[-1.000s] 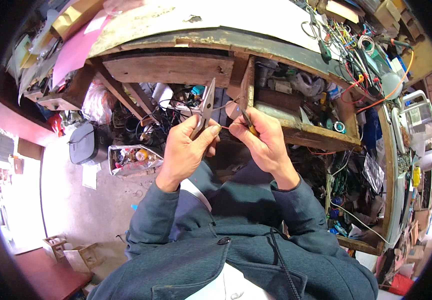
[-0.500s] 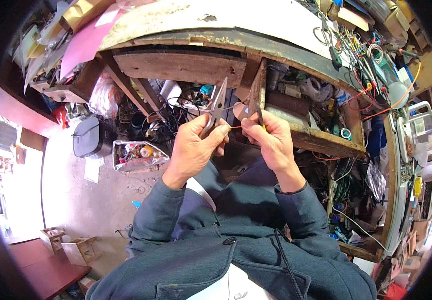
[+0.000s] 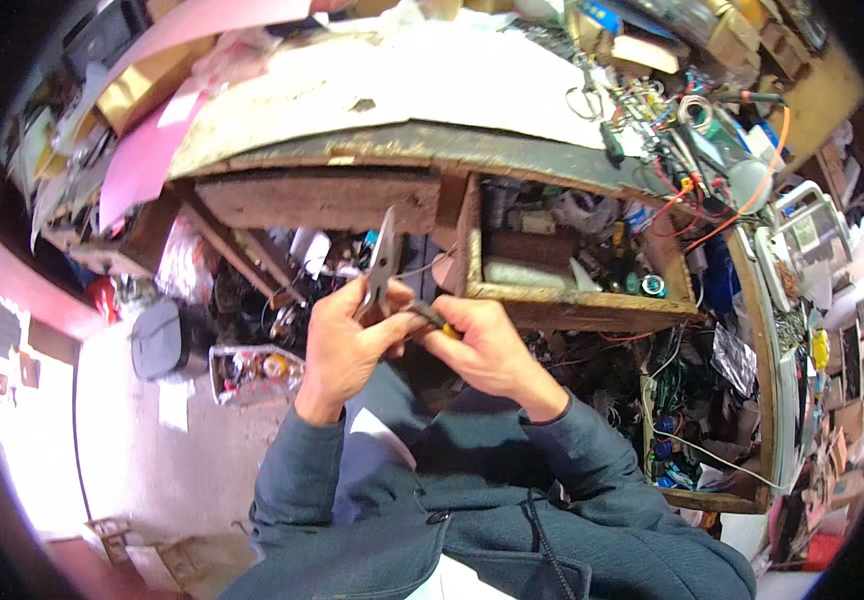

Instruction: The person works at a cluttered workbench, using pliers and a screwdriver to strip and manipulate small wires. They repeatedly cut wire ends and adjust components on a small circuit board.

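Note:
My left hand (image 3: 340,345) is closed round silver pliers (image 3: 383,262), whose long tapered jaws point up and away from me. Close beside it, my right hand (image 3: 487,352) pinches a small dark tool with a yellow part (image 3: 434,318); the fingers hide most of it, so its kind is unclear. That tool slants toward the left fingers, and the two hands nearly meet. A thin wire runs near the pliers, but where it ends I cannot make out.
Past my hands stands a worn wooden workbench (image 3: 322,150) with an open drawer (image 3: 592,310) full of odds and ends. Tangled wires (image 3: 672,190) lie on its right. A box of scraps (image 3: 252,378) and a dark bin (image 3: 162,340) stand on the floor at left.
My right hand has come left against the left one, and its tool has tipped from upright to slanting left. Both hands sit lower and farther left in view, which has itself shifted.

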Demonstrator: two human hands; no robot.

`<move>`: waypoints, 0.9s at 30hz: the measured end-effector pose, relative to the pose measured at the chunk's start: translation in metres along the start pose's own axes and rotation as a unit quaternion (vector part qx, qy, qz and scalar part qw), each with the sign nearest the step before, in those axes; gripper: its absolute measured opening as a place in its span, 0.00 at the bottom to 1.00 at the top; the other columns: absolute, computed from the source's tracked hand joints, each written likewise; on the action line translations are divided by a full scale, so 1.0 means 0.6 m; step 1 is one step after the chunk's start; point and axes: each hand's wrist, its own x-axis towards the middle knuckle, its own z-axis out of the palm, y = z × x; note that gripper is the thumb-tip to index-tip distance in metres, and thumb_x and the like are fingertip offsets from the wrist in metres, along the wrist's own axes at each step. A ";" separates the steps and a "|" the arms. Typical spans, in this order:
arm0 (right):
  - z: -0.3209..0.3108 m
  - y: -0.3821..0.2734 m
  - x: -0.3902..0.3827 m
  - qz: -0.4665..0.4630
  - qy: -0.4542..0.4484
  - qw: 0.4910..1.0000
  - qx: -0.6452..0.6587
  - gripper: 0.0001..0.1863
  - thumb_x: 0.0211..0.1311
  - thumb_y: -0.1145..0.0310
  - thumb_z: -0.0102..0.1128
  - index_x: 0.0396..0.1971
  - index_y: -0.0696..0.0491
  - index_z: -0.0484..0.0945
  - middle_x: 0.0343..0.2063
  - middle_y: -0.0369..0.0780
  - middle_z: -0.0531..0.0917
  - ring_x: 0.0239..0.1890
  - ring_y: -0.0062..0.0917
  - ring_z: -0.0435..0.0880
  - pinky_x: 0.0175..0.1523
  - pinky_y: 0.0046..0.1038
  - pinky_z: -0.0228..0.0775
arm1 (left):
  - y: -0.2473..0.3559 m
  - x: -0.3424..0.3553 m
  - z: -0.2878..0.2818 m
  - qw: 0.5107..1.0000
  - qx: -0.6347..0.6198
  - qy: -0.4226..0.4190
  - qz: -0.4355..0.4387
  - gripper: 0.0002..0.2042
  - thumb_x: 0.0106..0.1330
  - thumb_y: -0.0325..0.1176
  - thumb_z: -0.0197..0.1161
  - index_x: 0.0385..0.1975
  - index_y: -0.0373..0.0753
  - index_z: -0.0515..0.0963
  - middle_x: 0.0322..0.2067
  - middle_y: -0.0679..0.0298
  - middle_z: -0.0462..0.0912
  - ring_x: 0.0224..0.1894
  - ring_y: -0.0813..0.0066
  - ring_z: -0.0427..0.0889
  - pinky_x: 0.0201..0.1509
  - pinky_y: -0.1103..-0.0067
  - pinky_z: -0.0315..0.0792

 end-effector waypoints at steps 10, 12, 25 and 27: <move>-0.015 0.005 0.001 -0.015 -0.070 0.997 0.019 0.13 0.62 0.63 0.66 0.34 0.59 0.78 0.24 0.52 0.78 0.24 0.42 0.77 0.32 0.38 0.69 | -0.001 -0.006 -0.012 0.991 0.118 -0.025 0.062 0.13 0.60 0.17 0.67 0.45 0.31 0.82 0.32 0.69 0.84 0.29 0.87 0.78 0.32 0.86 0.74; -0.017 0.000 0.002 -0.002 -0.079 0.997 0.004 0.13 0.62 0.64 0.65 0.33 0.59 0.78 0.24 0.52 0.78 0.25 0.44 0.78 0.33 0.39 0.69 | -0.001 -0.010 -0.010 0.990 0.121 -0.021 0.063 0.15 0.60 0.17 0.67 0.47 0.31 0.81 0.31 0.69 0.83 0.28 0.86 0.78 0.32 0.86 0.74; 0.008 0.000 0.000 -0.092 -0.007 0.988 -0.122 0.11 0.57 0.66 0.65 0.30 0.57 0.75 0.27 0.49 0.79 0.34 0.49 0.82 0.36 0.45 0.72 | -0.004 -0.017 -0.022 1.000 0.015 -0.008 -0.013 0.23 0.58 0.17 0.64 0.56 0.31 0.76 0.29 0.67 0.82 0.25 0.81 0.78 0.30 0.84 0.73; 0.009 -0.001 0.000 -0.067 0.001 0.985 -0.161 0.11 0.57 0.66 0.64 0.30 0.57 0.75 0.27 0.49 0.80 0.33 0.49 0.82 0.36 0.46 0.72 | -0.005 -0.022 -0.019 0.996 0.091 0.019 0.014 0.22 0.59 0.17 0.63 0.56 0.32 0.77 0.29 0.69 0.81 0.25 0.83 0.77 0.30 0.86 0.71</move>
